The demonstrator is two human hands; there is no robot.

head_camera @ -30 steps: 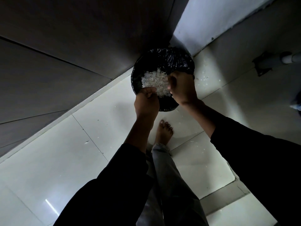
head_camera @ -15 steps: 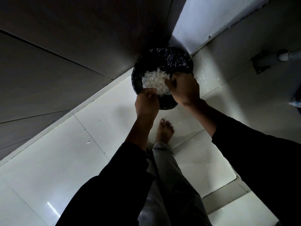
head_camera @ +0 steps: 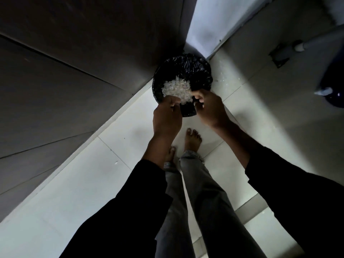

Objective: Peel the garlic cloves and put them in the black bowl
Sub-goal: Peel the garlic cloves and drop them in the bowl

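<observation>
A round bin lined with a black plastic bag point(head_camera: 193, 71) stands on the floor in the corner. A heap of white garlic peels point(head_camera: 176, 90) lies at its near side. My left hand point(head_camera: 166, 118) hovers over the bin's near rim, its curled fingers at the edge of the peels. My right hand point(head_camera: 209, 108) is beside it, thumb and fingers pinching a fold of the black plastic. The dim light hides what exactly the left fingers hold. No garlic cloves and no black bowl show.
Dark cabinet fronts point(head_camera: 74, 81) rise on the left and a pale wall point(head_camera: 204, 25) stands behind the bin. Loose peel scraps point(head_camera: 223, 81) dot the white tiled floor point(head_camera: 83, 183). My bare feet point(head_camera: 192, 140) stand just short of the bin. A dark round object point(head_camera: 333, 95) sits at the right edge.
My right hand has drawn back from over the peel heap to the bin's near rim. My left hand stays at the near edge. My second foot has come into view.
</observation>
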